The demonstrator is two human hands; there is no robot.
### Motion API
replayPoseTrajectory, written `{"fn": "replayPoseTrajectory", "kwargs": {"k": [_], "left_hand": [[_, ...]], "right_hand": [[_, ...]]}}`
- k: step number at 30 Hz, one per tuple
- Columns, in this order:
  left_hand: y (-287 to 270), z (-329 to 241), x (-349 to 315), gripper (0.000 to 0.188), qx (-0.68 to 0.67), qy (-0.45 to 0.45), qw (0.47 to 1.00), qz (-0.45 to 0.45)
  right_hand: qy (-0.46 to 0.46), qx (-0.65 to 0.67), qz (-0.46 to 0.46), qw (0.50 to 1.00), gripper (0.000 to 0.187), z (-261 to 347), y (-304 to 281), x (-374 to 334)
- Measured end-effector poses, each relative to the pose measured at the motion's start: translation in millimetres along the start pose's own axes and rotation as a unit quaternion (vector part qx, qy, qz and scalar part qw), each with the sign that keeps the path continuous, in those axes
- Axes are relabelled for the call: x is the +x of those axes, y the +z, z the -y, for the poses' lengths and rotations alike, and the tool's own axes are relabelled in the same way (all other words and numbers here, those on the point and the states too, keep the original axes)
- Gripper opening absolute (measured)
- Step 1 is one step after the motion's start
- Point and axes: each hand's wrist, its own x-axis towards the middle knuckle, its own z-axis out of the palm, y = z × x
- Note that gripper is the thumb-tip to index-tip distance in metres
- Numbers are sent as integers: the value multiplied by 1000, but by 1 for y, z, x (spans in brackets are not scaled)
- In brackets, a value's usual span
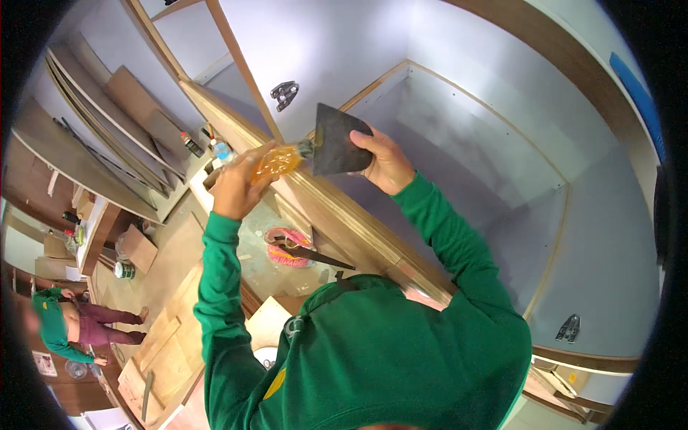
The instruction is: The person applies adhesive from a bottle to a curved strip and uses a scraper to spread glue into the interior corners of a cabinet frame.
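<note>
My left hand (240, 179) is wrapped round a clear plastic bottle (276, 163) of amber-orange liquid. The bottle is tilted, and its neck end meets or nearly meets the left edge of a thin dark flat plate (337, 147). My right hand (383, 159) grips that plate by its right side, thumb on its face. The plate is four-sided, with slanted edges. Both hands are above the wooden edge (337, 215) of a large cabinet with a pale grey inside (459, 143).
Metal cabinet hinges (285, 94) are fixed to the pale panels. Below my arms, a handsaw (319, 256) lies across a pink bag (287, 246) on the floor. Boards (107, 136) lean at the left. Another person (61, 322) stands at the far left near a wooden bench (161, 351).
</note>
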Motion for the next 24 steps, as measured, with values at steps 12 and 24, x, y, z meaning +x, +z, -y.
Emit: {"fn": "replayPoseTrajectory", "kwargs": {"k": [12,24], "left_hand": [[49,106,29,48,-360,-183,817,-412],[100,163,92,52,-278,-164,779,-538]], "right_hand": [[-185,-481,-233,825,29,73,-164,50],[-362,-757,-192,510,42,24,-237,123]]}}
